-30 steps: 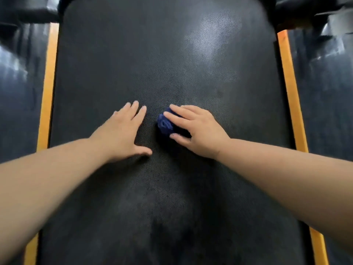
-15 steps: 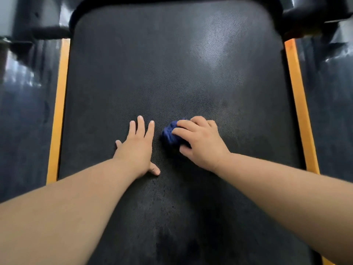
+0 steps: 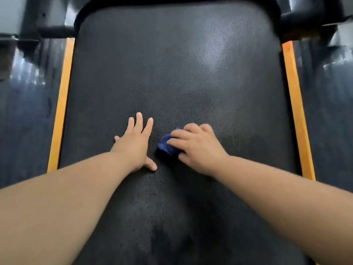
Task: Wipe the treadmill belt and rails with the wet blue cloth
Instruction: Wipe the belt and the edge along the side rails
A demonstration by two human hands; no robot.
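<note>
- The blue cloth (image 3: 165, 145) lay bunched into a small wad on the belt (image 3: 172, 73), about halfway across its width and in the middle stretch of what could be seen of its length.
- The right hand (image 3: 198, 150) sat on top of the wad, its fingers curled over it and pinning it to the belt. Only the cloth's left part stuck out from under them.
- The left hand (image 3: 134, 145) lay flat on the belt just beside the cloth, not touching it. Its fingers were straight and slightly spread, its thumb was out to the side, and it held nothing.
- Bare textured belt ran off on every side of the hands: a long reach ahead with a pale sheen (image 3: 214, 50), and wide margins to left and right.
- Nearer the person, between the forearms, the belt showed a darker, blotchy patch (image 3: 162, 217).
- The left orange strip (image 3: 61, 106) and the right orange strip (image 3: 295, 108) edged the belt, both well apart from the hands.
- Beyond them lay the dark, glossy left side rail (image 3: 24, 121) and right side rail (image 3: 328, 111).
- At the far end a black curved housing (image 3: 84, 10) closed off the belt.
</note>
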